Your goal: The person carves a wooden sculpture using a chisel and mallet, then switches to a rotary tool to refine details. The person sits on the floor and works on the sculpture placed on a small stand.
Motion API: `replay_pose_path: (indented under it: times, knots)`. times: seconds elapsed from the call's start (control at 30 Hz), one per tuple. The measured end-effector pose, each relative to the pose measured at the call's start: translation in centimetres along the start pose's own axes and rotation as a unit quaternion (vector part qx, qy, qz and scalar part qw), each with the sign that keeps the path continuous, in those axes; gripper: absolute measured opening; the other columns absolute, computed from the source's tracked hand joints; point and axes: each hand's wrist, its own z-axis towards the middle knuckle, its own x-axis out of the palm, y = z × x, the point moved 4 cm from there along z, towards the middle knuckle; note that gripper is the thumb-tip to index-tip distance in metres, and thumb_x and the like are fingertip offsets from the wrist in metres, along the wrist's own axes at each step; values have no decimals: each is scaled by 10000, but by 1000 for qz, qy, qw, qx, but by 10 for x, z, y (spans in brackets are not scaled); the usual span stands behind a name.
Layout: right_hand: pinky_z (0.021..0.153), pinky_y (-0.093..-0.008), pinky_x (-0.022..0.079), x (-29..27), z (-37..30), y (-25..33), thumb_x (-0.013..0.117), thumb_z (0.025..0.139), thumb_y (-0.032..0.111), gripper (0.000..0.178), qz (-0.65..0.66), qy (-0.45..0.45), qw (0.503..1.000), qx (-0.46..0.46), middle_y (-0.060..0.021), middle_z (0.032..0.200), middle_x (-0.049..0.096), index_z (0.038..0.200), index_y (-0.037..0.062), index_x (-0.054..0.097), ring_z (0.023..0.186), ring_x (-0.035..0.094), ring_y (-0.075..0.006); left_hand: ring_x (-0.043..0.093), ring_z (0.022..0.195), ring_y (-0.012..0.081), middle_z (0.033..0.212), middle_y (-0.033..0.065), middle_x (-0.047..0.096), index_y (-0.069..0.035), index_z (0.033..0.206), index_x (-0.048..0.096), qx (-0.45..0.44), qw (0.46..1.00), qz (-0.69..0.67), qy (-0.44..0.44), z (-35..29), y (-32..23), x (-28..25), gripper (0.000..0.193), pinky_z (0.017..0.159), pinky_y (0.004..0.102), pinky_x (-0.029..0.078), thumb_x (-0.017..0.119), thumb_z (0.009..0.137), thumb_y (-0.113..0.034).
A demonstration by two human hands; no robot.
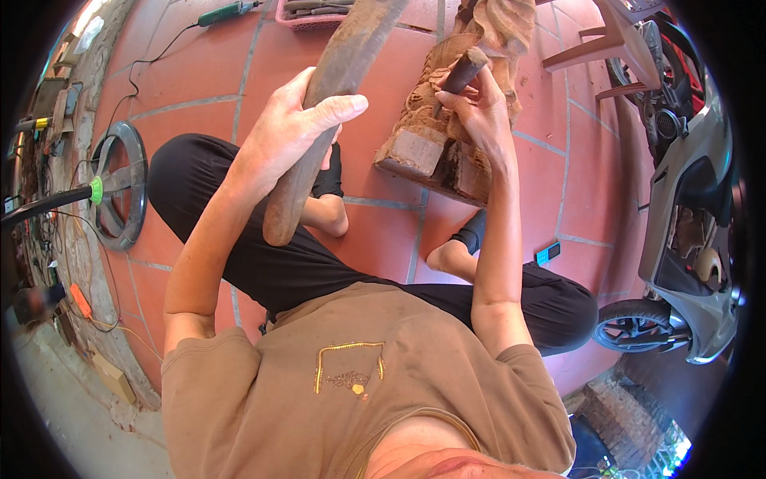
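A long, worn wooden club slants across the view, gripped by my left hand with the thumb laid over it. Its rounded end points down toward my lap, and its other end runs off the top edge. My right hand pinches a chisel by its dark cylindrical handle. The chisel's tip is down at a carved block of brown wood on the floor, though the contact is hard to see. Rough grooves and curling relief cover the block; its near end is flat and notched.
A pink basket of tools and a corded green power tool lie at the far left. Near my left knee stands a round base. A small phone, a plastic chair and a motorbike are to the right.
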Motion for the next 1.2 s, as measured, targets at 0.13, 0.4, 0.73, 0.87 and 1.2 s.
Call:
replay_pose_path:
  times: [0.13, 0.4, 0.73, 0.87, 1.2]
  knots:
    - [817, -326, 546, 3, -5, -3, 742, 838, 20, 317, 38, 19, 999, 11, -24, 954, 711, 1117, 84, 604, 909, 682, -146, 519, 524, 76, 711, 4, 531, -35, 1054, 546, 19, 999, 30, 13, -1, -1, 4, 361, 470, 232, 449, 725, 911, -314]
    - [735, -322, 572, 9, -7, -2, 741, 824, 5, 345, -80, 22, 995, -58, -56, 904, 716, 1134, 59, 599, 827, 710, -165, 522, 593, 61, 771, 11, 554, -17, 1146, 554, 141, 981, 133, 18, -2, -21, 18, 398, 506, 229, 433, 733, 890, -265]
    - [741, -326, 582, 15, -11, 9, 767, 804, 21, 302, -121, 12, 991, -62, -83, 932, 703, 1067, 32, 618, 833, 702, -189, 687, 815, 260, 842, 184, 685, 4, 1243, 521, 81, 914, 396, 26, 3, -12, 23, 542, 756, 389, 530, 764, 863, -296]
    - [740, -332, 579, 14, -12, 13, 761, 815, 30, 269, -141, 14, 988, -53, -98, 930, 697, 1039, 18, 612, 831, 702, -197, 631, 755, 138, 835, 99, 672, -10, 1215, 544, 120, 949, 290, 7, -3, -9, 19, 496, 681, 333, 519, 770, 868, -283]
    - [745, -346, 579, 14, -12, 8, 754, 840, 70, 258, -125, 16, 989, -80, -120, 922, 706, 1051, 4, 620, 825, 714, -226, 689, 822, 418, 863, 259, 695, -27, 1199, 521, 29, 919, 387, 70, -1, -10, 27, 493, 743, 466, 526, 744, 873, -323]
